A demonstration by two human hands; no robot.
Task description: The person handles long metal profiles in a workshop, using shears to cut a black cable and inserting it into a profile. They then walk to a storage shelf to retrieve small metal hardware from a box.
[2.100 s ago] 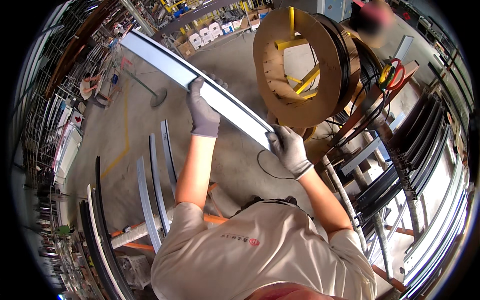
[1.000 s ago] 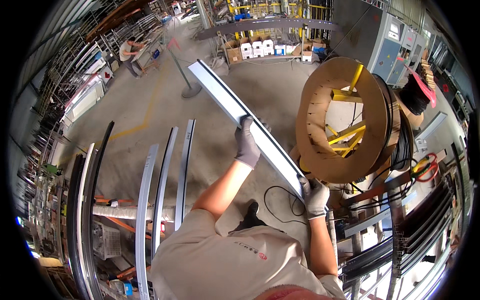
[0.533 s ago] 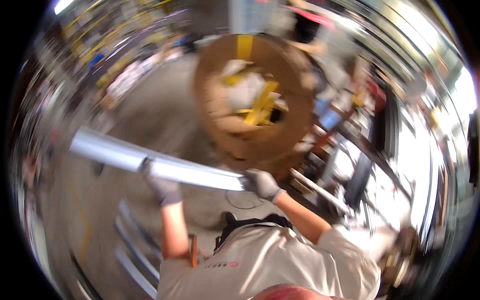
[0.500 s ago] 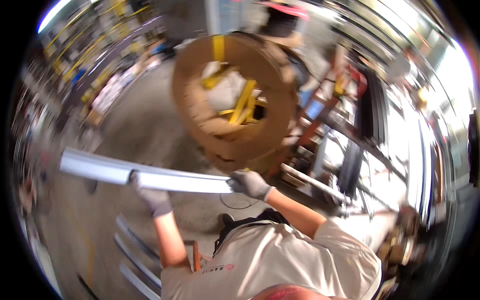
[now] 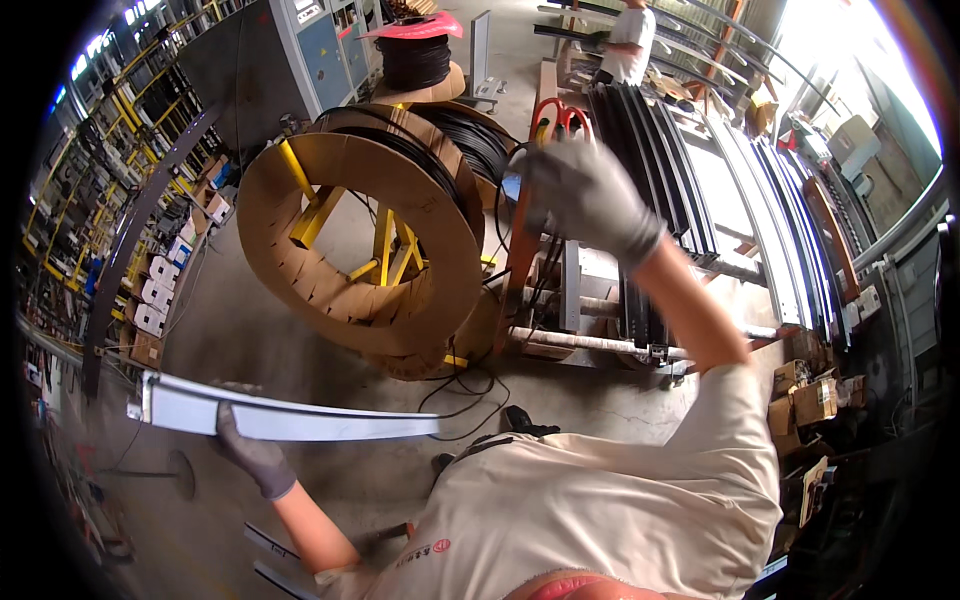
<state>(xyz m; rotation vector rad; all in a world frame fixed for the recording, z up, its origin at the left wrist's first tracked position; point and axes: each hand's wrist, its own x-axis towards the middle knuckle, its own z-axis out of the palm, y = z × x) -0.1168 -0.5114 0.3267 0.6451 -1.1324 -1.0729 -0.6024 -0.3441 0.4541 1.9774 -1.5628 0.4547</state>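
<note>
Two gloved hands are seen in the head view, held well apart. By the left hand (image 5: pixel 252 455), a long pale metal profile (image 5: pixel 320 418) is gripped near its left end, with part of the dark glove laid over the profile's face. The profile is held nearly level above the concrete floor (image 5: pixel 610 400), in front of a large cardboard reel (image 5: pixel 440 300), and its right end is left unsupported by the other hand. The right hand (image 5: pixel 590 195) is raised and blurred, placed just beside a red-handled tool (image 5: pixel 570 115); whether it is open or closed on anything cannot be told. The reel is carried on a yellow frame (image 5: pixel 318 218), with black cable (image 5: pixel 395 150) wound behind its near flange. To the right, dark profiles (image 5: pixel 650 150) are laid side by side across a rack (image 5: pixel 600 343). Loose black cable (image 5: pixel 470 408) is spread on the floor beside the person's shoes (image 5: pixel 525 421). Farther back, a co-worker (image 5: pixel 628 45) in a white top is partly seen.
</note>
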